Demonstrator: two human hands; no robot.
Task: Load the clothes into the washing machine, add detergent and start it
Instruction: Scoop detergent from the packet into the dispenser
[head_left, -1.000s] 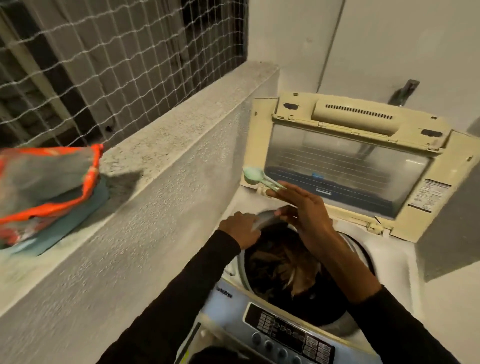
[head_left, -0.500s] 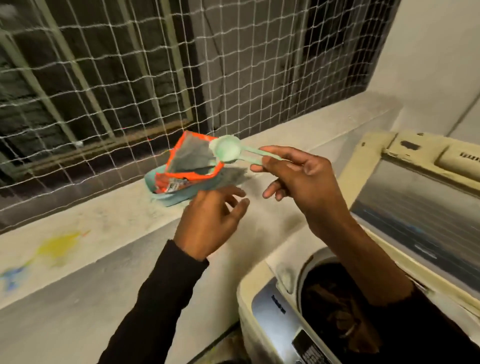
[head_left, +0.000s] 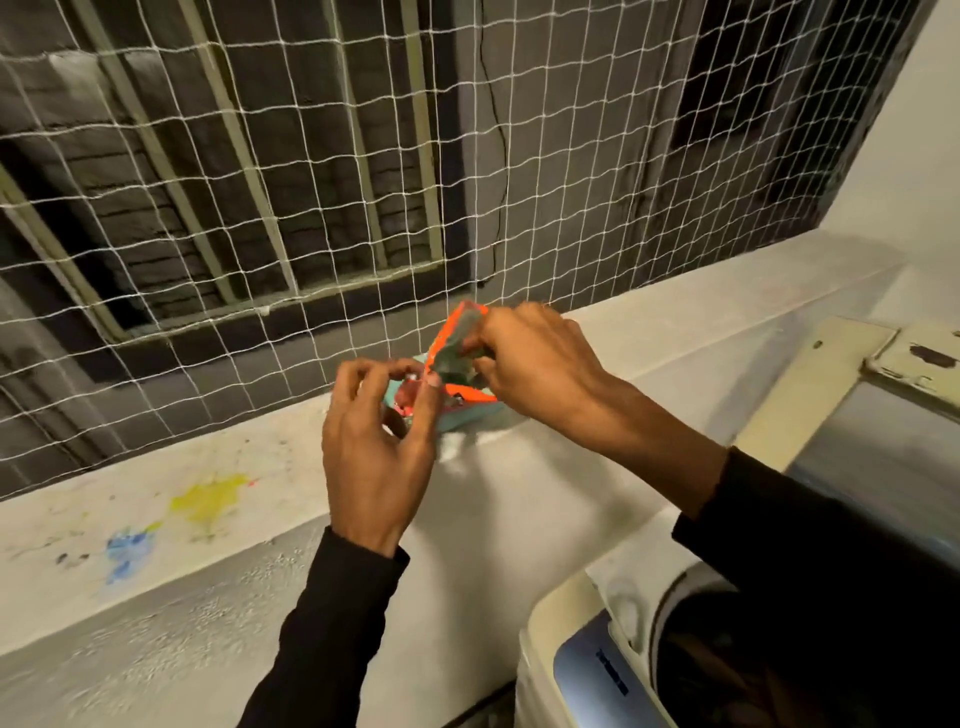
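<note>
ledge (head_left: 649, 364) of pale, rough concrete runs from lower left to upper right, with a yellow paint stain (head_left: 210, 500) and a blue paint stain (head_left: 127, 553) on its top toward the left. white netting (head_left: 311, 182) stretches above the ledge in front of a dark window grille (head_left: 244, 171); a light wall closes the upper right corner. detergent packet (head_left: 457, 374) sits on the ledge close to the netting (orange-edged, with a teal lower part and a grey-green inner face), its mouth spread upward. left hand (head_left: 376, 447) has its fingers curled at the packet's near left edge, thumb and forefinger pinching the rim. right hand (head_left: 535, 364) reaches over the packet's top from the right with bent fingers gripping the upper edge; whether it also holds anything inside the mouth cannot be told, since the fingers hide it. both forearms wear black sleeves. washing machine (head_left: 571, 665) stands at lower right against the ledge's face, cream-coloured with a bluish control panel strip; its lid (head_left: 810, 384) is raised against the wall. the drum opening (head_left: 696, 670) is dark, with brownish clothes (head_left: 711, 675) dimly visible inside, partly covered by the right sleeve.
</note>
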